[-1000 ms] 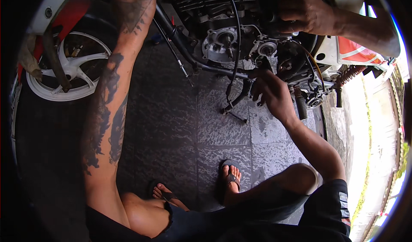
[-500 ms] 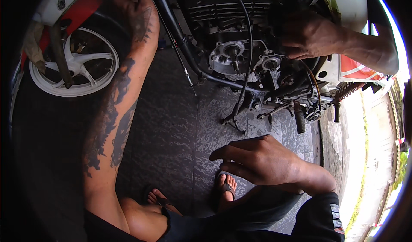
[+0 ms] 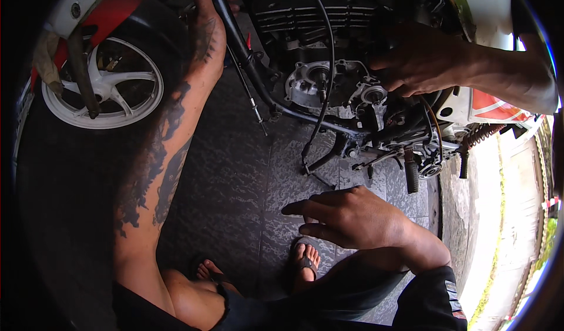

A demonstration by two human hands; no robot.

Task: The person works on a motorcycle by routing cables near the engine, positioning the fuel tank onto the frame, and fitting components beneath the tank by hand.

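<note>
My left hand (image 3: 210,34) is at the top of the view, wrapped round the black frame tube (image 3: 238,49) of a partly dismantled motorcycle. Its thumb lies along the near side, and fingertips show beyond the tube. Over my bent leg, my right hand (image 3: 349,216) hangs loosely with its fingers apart and nothing in them. Right of the tube is the engine (image 3: 314,17), its lower side uncovered so that a shaft and round metal parts show. A black cable (image 3: 330,43) hangs across the engine.
Another person's hand (image 3: 420,64) reaches in from the right, beside the engine. A white spoked wheel (image 3: 103,87) with a black tyre stands at the left. Below the engine are a footrest (image 3: 411,172) and the grey tiled floor (image 3: 229,166).
My left hand has moved right and closed round the frame tube. My right hand has barely shifted. The other person's hand has moved slightly lower beside the engine.
</note>
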